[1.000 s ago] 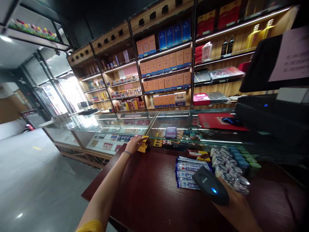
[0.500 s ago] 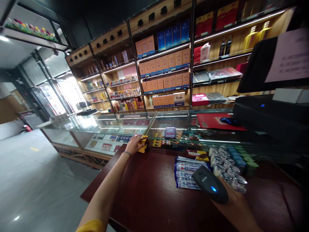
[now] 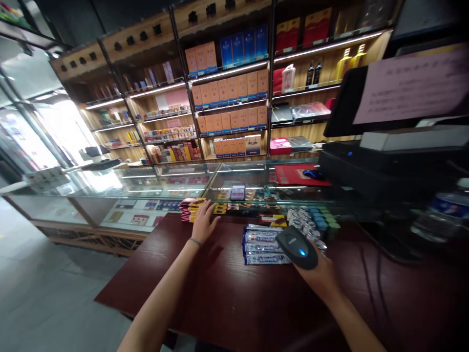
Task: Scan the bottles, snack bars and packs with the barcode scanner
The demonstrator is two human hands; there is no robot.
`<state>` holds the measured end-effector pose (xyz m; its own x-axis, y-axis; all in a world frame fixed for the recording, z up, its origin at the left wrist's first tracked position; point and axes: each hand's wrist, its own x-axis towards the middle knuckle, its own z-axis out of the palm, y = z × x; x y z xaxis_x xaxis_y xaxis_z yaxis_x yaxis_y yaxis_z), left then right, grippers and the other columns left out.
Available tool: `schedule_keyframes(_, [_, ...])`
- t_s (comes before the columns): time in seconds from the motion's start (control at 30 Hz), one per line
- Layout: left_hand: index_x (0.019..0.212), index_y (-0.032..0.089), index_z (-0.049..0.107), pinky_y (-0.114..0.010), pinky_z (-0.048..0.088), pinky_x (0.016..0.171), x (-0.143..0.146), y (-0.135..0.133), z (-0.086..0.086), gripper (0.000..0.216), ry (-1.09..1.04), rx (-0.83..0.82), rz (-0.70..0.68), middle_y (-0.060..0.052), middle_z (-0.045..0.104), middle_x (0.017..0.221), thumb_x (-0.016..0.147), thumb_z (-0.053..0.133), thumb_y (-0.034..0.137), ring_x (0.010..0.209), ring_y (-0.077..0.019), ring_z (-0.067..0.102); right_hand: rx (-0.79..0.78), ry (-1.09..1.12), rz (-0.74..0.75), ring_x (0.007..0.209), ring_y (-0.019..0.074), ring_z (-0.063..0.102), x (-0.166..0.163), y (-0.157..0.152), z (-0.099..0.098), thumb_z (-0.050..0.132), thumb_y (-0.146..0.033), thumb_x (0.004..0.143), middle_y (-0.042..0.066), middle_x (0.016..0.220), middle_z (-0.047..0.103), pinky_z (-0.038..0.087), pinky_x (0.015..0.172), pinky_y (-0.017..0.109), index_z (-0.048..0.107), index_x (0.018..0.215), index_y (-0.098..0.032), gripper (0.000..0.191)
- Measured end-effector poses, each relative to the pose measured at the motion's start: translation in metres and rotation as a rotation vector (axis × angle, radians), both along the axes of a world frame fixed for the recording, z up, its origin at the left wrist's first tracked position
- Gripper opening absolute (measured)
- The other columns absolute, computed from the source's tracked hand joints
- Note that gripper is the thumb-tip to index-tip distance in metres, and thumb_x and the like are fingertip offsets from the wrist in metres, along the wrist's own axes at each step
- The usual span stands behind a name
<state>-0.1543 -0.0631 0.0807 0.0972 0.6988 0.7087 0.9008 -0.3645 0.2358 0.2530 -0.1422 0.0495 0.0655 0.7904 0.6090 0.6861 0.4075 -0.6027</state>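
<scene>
My right hand (image 3: 319,274) grips a dark handheld barcode scanner (image 3: 296,246) with a blue light, held over the right end of a row of blue-and-white candy packs (image 3: 262,244) on the dark red wooden counter (image 3: 227,288). My left hand (image 3: 203,222) is stretched out to the far edge of the counter, fingers spread, just right of a stack of red and yellow flat packs (image 3: 190,209); it holds nothing. A thin band circles the left wrist.
Small round tins with silver, blue and green lids (image 3: 311,222) stand behind the candy packs. A glass display case (image 3: 176,181) runs along the back. A black register and monitor (image 3: 384,161) fill the right side, with cables on the counter. Shelves of boxes (image 3: 230,93) line the wall.
The view has swung left-to-right, bringing the register closer to centre. My left hand has let go of the stack of flat packs and now lies open just to its right. The scanner stays in my right hand.
</scene>
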Motion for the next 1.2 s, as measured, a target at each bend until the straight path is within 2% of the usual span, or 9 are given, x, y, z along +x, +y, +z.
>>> schedule_keyframes(0.1, [0.146, 0.026, 0.057, -0.054, 0.039, 0.124, 0.057, -0.011, -0.013, 0.047, -0.044, -0.038, -0.141, -0.013, 0.054, 0.153, 0.1, 0.06, 0.035, 0.147, -0.0311, 0.046, -0.004, 0.019, -0.066, 0.081, 0.0288, 0.079, 0.005, 0.004, 0.001, 0.066, -0.044, 0.081, 0.007, 0.087, 0.08, 0.06, 0.067, 0.033, 0.065, 0.123, -0.022, 0.048])
schedule_keyframes(0.23, [0.142, 0.026, 0.061, -0.05, 0.046, 0.116, 0.122, -0.021, -0.03, 0.044, -0.085, -0.116, -0.27, -0.014, 0.058, 0.143, 0.098, 0.063, 0.031, 0.136, -0.0302, 0.054, 0.05, 0.071, -0.069, 0.084, 0.0287, 0.079, 0.015, 0.012, -0.002, 0.07, -0.047, 0.08, 0.011, 0.093, 0.081, 0.061, 0.069, 0.034, 0.063, 0.122, -0.02, 0.051])
schedule_keyframes(0.4, [0.134, 0.027, 0.068, -0.051, 0.049, 0.106, 0.168, -0.022, -0.044, 0.041, -0.011, -0.205, -0.284, -0.013, 0.063, 0.132, 0.094, 0.071, 0.033, 0.122, -0.0325, 0.057, 0.038, 0.135, -0.047, 0.081, 0.028, 0.078, 0.025, 0.017, -0.003, 0.074, -0.045, 0.076, 0.009, 0.088, 0.08, 0.062, 0.073, 0.036, 0.061, 0.117, -0.022, 0.048])
schedule_keyframes(0.63, [0.125, 0.025, 0.074, -0.045, 0.048, 0.092, 0.177, -0.024, -0.053, 0.031, 0.04, -0.28, -0.255, -0.012, 0.069, 0.114, 0.098, 0.066, 0.038, 0.109, -0.03, 0.059, -0.008, 0.198, -0.052, 0.088, 0.0285, 0.078, 0.016, 0.007, 0.005, 0.072, -0.042, 0.079, 0.009, 0.09, 0.08, 0.061, 0.08, 0.038, 0.06, 0.114, -0.024, 0.042])
schedule_keyframes(0.9, [0.12, 0.024, 0.075, -0.042, 0.049, 0.093, 0.176, -0.03, -0.047, 0.024, -0.055, -0.248, -0.303, -0.011, 0.071, 0.108, 0.1, 0.063, 0.033, 0.106, -0.0279, 0.06, 0.002, 0.167, -0.073, 0.09, 0.0277, 0.078, 0.014, 0.005, 0.009, 0.073, -0.044, 0.078, 0.009, 0.092, 0.08, 0.061, 0.081, 0.036, 0.061, 0.116, -0.023, 0.045])
schedule_keyframes(1.0, [0.121, 0.023, 0.074, -0.044, 0.049, 0.099, 0.171, -0.034, -0.041, 0.026, -0.282, -0.189, -0.308, -0.012, 0.071, 0.112, 0.1, 0.062, 0.033, 0.109, -0.0284, 0.06, 0.021, 0.152, -0.065, 0.087, 0.0277, 0.078, 0.016, 0.007, 0.006, 0.073, -0.046, 0.079, 0.009, 0.089, 0.079, 0.061, 0.077, 0.035, 0.062, 0.115, -0.022, 0.045])
schedule_keyframes(1.1, [0.12, 0.024, 0.073, -0.044, 0.05, 0.103, 0.164, -0.036, -0.033, 0.028, -0.629, -0.18, -0.287, -0.011, 0.072, 0.117, 0.099, 0.062, 0.037, 0.113, -0.0281, 0.063, 0.037, 0.13, -0.084, 0.084, 0.0272, 0.078, 0.018, 0.008, 0.002, 0.072, -0.047, 0.08, 0.009, 0.088, 0.079, 0.061, 0.074, 0.034, 0.062, 0.116, -0.022, 0.045])
schedule_keyframes(1.2, [0.123, 0.023, 0.072, -0.035, 0.056, 0.089, 0.157, -0.036, -0.025, 0.038, -1.084, -0.297, -0.3, -0.009, 0.074, 0.111, 0.096, 0.065, 0.05, 0.099, -0.0229, 0.068, 0.054, 0.085, -0.097, 0.08, 0.0266, 0.077, 0.017, 0.008, -0.001, 0.071, -0.047, 0.08, 0.009, 0.089, 0.079, 0.06, 0.071, 0.033, 0.062, 0.118, -0.021, 0.047])
